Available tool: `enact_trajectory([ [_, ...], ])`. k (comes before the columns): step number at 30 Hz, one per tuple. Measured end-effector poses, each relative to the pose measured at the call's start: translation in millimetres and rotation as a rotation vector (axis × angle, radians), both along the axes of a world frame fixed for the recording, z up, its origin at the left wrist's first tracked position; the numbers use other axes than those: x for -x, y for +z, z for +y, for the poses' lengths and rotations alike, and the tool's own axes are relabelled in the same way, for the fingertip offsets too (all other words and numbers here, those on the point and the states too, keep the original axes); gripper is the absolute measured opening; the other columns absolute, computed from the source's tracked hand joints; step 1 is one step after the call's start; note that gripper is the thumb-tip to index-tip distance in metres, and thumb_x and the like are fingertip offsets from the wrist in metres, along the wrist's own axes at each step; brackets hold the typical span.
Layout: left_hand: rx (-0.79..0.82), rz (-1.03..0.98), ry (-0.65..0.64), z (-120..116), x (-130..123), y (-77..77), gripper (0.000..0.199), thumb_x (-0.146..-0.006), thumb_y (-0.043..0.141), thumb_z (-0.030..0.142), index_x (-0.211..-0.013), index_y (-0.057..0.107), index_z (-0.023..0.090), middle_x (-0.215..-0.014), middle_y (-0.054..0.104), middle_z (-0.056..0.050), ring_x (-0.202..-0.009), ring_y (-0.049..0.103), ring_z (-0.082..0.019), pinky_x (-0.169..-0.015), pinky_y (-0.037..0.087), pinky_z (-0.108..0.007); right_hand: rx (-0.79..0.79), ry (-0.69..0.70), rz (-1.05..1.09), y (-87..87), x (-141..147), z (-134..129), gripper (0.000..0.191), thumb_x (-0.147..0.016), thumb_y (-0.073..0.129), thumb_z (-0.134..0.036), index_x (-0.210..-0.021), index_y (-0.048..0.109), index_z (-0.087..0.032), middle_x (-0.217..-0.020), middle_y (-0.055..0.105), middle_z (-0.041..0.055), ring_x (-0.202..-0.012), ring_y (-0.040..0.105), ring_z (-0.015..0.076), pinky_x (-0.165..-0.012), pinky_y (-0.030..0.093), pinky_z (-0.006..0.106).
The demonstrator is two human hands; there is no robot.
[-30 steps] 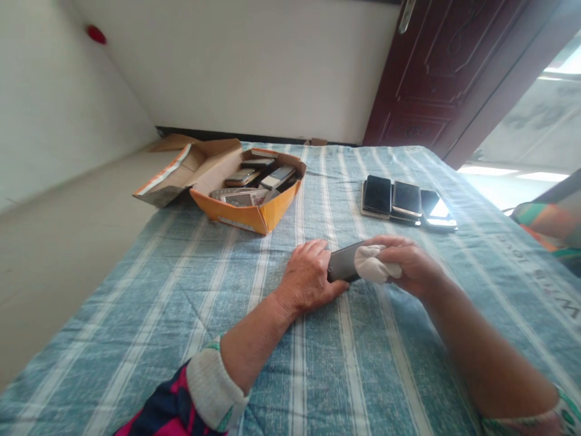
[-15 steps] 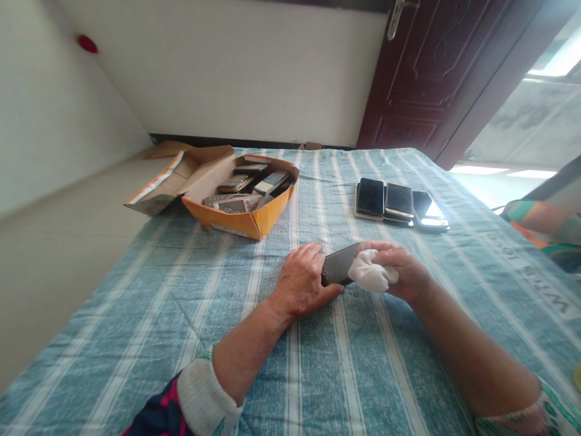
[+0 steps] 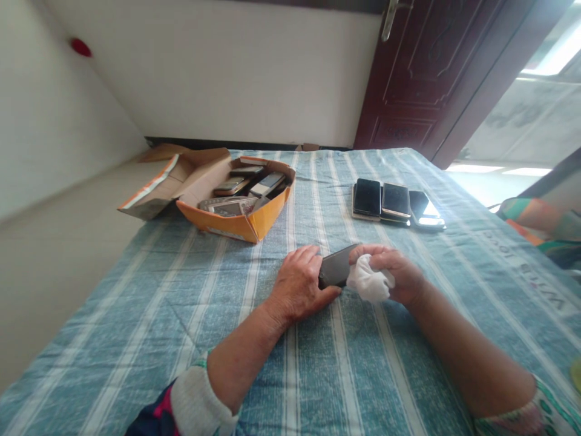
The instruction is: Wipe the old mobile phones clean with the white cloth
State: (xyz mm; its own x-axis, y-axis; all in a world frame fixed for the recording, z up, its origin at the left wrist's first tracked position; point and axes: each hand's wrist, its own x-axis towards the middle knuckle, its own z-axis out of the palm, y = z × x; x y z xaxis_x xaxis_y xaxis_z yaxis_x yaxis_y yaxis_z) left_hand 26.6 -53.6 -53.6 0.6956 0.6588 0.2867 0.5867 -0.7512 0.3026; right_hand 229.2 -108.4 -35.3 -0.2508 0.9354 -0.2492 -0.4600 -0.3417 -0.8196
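L hand (image 3: 302, 284) fingers closed round the near-left end of dark smartphone (image 3: 336, 267), flat on striped cloth (image 3: 313, 375). R hand (image 3: 394, 272) fingers pinch white rag (image 3: 370, 280) at phone's R end. Rel. to phone: open orange box (image 3: 236, 224) w/ handsets (image 3: 269, 184) behind, to L; phone stacks (image 3: 396, 200) behind, to R.

Your left hand (image 3: 299, 283) hides the 9 o'clock end of the dark phone (image 3: 334, 267). Your right hand (image 3: 402, 275) and the white cloth (image 3: 371, 280) hide its 3 o'clock end. At 10 o'clock, the phones (image 3: 232, 185) in the box (image 3: 261, 223) cover bits of each other. At 1 o'clock, the door (image 3: 422, 85) is cut off on top. The yellow thing (image 3: 576, 370) at 4 o'clock is cut off too.
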Motion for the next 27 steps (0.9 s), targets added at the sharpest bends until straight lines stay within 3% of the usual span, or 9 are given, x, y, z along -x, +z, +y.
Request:
enact_trajectory([
  [4, -0.02, -0.021, -0.011, 0.7, 2.6, -2.7, 0.055, -0.068, 0.072, 0.054, -0.104, 0.062, 0.013, -0.123, 0.062, -0.021, -0.117, 0.056, -0.037, -0.1, 0.045, -0.053, -0.018, 0.007, 0.023, -0.9, 3.1, 1.0, 0.023, -0.055, 0.065, -0.015, -0.077, 0.069, -0.012, -0.059, 0.066, 0.0034, -0.046, 0.056, 0.0116, -0.041, 0.042, 0.02],
  [12, -0.055, -0.001, -0.015, 1.8, 6.9, -7.2, 0.072, -0.069, 0.074, 0.051, -0.123, 0.056, 0.006, -0.125, 0.06, -0.025, -0.12, 0.055, -0.039, -0.101, 0.045, -0.056, -0.044, 0.006, 0.098, -0.3, 8.0, 3.1, 0.022, -0.052, 0.063, -0.014, -0.073, 0.069, -0.011, -0.06, 0.066, 0.0039, -0.048, 0.056, 0.0105, -0.043, 0.041, 0.019],
  [19, -0.09, 0.064, -0.03, 0.4, 7.4, -3.1, 0.057, -0.071, 0.076, 0.043, -0.121, 0.064, 0.019, -0.129, 0.058, -0.02, -0.119, 0.055, -0.039, -0.097, 0.047, -0.059, -0.058, 0.014, 0.136, 0.9, 8.3, 4.4, 0.022, -0.052, 0.063, -0.015, -0.072, 0.069, -0.011, -0.057, 0.065, 0.0026, -0.046, 0.053, 0.0095, -0.042, 0.039, 0.018],
  [27, -0.165, 0.075, -0.08, 2.9, 9.6, -3.6, 0.053, -0.072, 0.076, 0.041, -0.119, 0.066, 0.018, -0.129, 0.058, -0.021, -0.119, 0.055, -0.038, -0.095, 0.049, -0.057, -0.105, 0.023, 0.137, -1.1, 7.1, 3.9, 0.019, -0.053, 0.06, -0.015, -0.07, 0.069, -0.011, -0.056, 0.063, 0.0017, -0.045, 0.051, 0.0085, -0.043, 0.038, 0.017],
])
